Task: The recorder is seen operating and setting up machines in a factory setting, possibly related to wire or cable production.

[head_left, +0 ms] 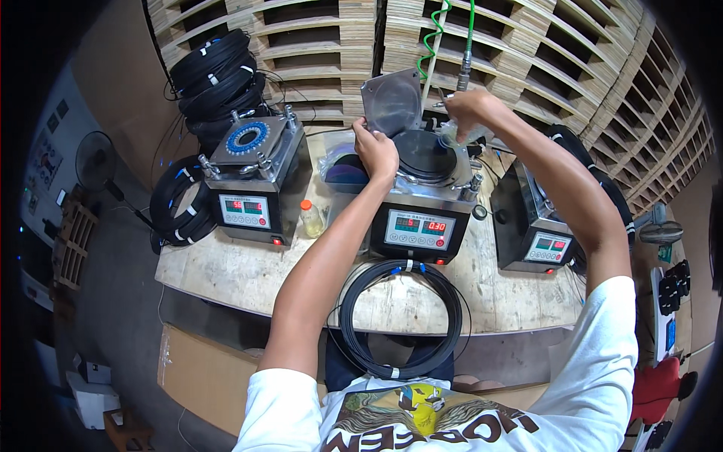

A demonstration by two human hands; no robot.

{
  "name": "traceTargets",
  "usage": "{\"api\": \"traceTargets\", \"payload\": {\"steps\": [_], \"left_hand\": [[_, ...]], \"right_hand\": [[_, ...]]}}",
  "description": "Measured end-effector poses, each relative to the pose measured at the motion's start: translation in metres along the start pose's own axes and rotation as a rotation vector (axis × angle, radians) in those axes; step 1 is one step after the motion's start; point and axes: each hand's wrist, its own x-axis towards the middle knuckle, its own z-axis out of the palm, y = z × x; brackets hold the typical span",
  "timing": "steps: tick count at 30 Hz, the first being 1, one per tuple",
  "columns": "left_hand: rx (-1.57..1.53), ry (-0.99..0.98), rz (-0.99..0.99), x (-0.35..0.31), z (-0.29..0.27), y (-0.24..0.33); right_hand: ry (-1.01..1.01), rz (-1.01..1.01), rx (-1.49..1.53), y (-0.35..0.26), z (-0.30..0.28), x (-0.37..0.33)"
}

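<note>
My left hand (376,156) is closed on the lower edge of a square grey metal plate (393,104), which stands tilted up above the middle machine. My right hand (468,111) is closed around an air gun (444,102) below the metal coupler (465,69) of a green hose. Its fingers are partly hidden, and the gun's small tip points toward the plate. Crumpled clear plastic (473,135) shows just under that hand. Beneath both hands is the round black disc (425,156) on top of the middle polishing machine (413,226), whose red display is lit.
A second machine (248,203) with a blue-ringed plate stands left, a third (531,230) right. An orange-capped bottle (310,220) stands between two machines. A black cable coil (345,320) leans at the table's front edge. More coils (215,83) are stacked behind; wooden pallets (309,45) rise behind.
</note>
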Motion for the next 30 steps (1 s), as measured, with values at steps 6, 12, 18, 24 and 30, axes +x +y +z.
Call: {"api": "traceTargets", "payload": {"steps": [6, 12, 18, 24, 30], "left_hand": [[0.005, -0.004, -0.030, 0.003, -0.007, 0.003], [0.012, 0.010, -0.010, 0.002, -0.001, -0.002], [0.031, 0.001, 0.011, -0.004, 0.004, -0.001], [0.045, 0.017, 0.001, 0.004, -0.006, -0.004], [0.067, -0.005, 0.029, 0.007, 0.003, -0.012]], "right_hand": [[0.073, -0.193, -0.003, -0.045, -0.024, -0.044], [0.151, -0.118, -0.023, -0.059, -0.041, 0.000], [0.067, 0.000, 0.113, 0.009, 0.010, 0.035], [0.153, -0.177, 0.677, 0.013, 0.048, -0.036], [0.700, 0.022, 1.427, 0.000, 0.152, -0.083]]}}
